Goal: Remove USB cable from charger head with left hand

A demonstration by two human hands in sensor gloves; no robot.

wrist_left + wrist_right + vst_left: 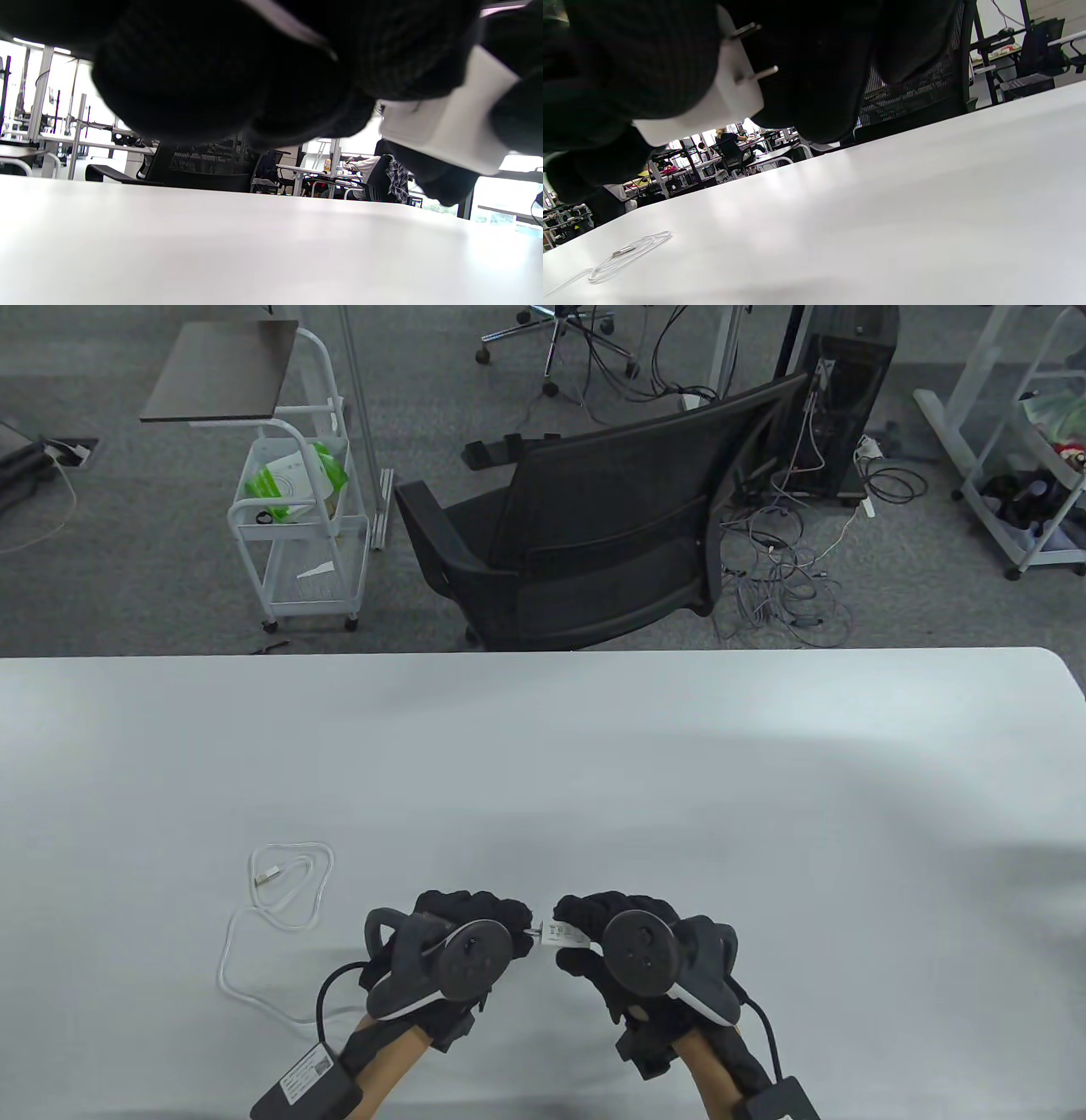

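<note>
The white charger head (567,935) is held just above the table near its front edge, between my two hands. My right hand (587,913) grips it; its two metal prongs show in the right wrist view (725,97). My left hand (512,927) pinches the plug end of the white USB cable (280,899) right at the charger's left face. A short bit of metal plug (534,933) shows between them. I cannot tell if it still sits in the port. The cable runs left from under my left hand to a loose loop on the table. The charger also shows in the left wrist view (445,123).
The cable's free end (270,874) lies in the loop on the white table (543,780), left of my hands; the loop also shows in the right wrist view (628,252). A black office chair (594,534) stands beyond the far edge.
</note>
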